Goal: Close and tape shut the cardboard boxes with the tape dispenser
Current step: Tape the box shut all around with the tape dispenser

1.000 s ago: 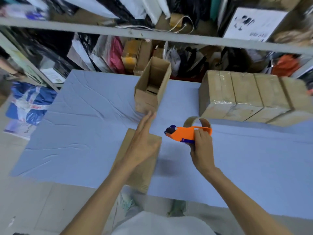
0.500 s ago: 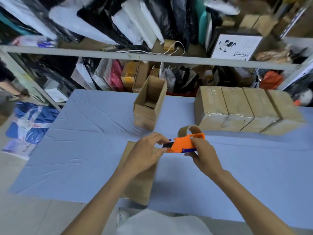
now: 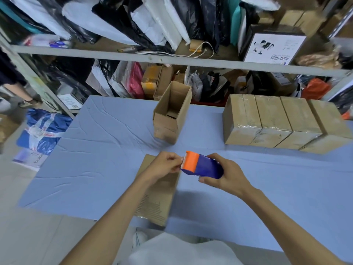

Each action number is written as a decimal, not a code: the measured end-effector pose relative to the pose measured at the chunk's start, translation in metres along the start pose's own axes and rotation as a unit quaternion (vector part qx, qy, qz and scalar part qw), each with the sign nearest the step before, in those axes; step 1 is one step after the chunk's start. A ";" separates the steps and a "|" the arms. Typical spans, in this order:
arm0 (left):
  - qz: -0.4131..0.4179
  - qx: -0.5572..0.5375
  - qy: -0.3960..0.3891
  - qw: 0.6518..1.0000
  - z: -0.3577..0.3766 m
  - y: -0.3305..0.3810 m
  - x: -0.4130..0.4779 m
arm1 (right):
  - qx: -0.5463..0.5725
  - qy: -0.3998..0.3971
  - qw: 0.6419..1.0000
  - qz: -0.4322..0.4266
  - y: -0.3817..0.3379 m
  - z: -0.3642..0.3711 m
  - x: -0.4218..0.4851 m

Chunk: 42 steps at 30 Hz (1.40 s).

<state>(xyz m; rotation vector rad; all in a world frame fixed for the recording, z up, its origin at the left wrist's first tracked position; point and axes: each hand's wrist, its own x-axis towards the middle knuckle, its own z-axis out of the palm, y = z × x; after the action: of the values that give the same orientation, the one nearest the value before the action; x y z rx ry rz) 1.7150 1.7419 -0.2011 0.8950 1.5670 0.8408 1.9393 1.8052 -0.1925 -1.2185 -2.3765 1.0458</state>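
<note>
- The fingers (image 3: 176, 161) of the left hand (image 3: 163, 166) are curled together, thumb and forefinger pinching at the toothed orange front edge of the tape dispenser (image 3: 202, 165). Whether a tape end lies between them cannot be told.
- The fingers (image 3: 214, 157) of the right hand (image 3: 228, 175) are clamped round the dispenser's blue body, forefinger over its top and thumb under it. The dispenser is held in the air between the two hands.
- Directly beneath the left fingers and wrist, a closed box (image 3: 158, 199) lies flat on the bench (image 3: 95, 150), running back toward the person.
- Beyond the fingers, well apart from them, an open box (image 3: 172, 113) stands upright with its flaps up.
- Beyond and to the right of the right fingers, a row of taped boxes (image 3: 277, 121) stands side by side, touching.
- Farthest off, behind the bench, a shelf (image 3: 172, 61) is packed with bags.
</note>
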 end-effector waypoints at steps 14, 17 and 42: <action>-0.046 -0.011 0.083 0.995 0.009 -0.006 0.007 | -0.061 0.046 0.997 -0.003 -0.004 0.003 0.017; -0.053 0.023 0.098 0.994 0.008 -0.006 0.007 | -0.073 0.032 0.997 -0.015 -0.005 0.003 0.019; -0.014 0.232 0.184 0.955 0.004 -0.005 0.003 | -0.202 -0.007 0.976 0.079 0.029 -0.019 -0.003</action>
<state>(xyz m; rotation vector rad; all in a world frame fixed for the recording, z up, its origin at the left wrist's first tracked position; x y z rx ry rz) 1.7177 1.7421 -0.2073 1.0849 2.1558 0.6521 1.9683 1.8232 -0.1998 -1.5590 -2.6220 0.6246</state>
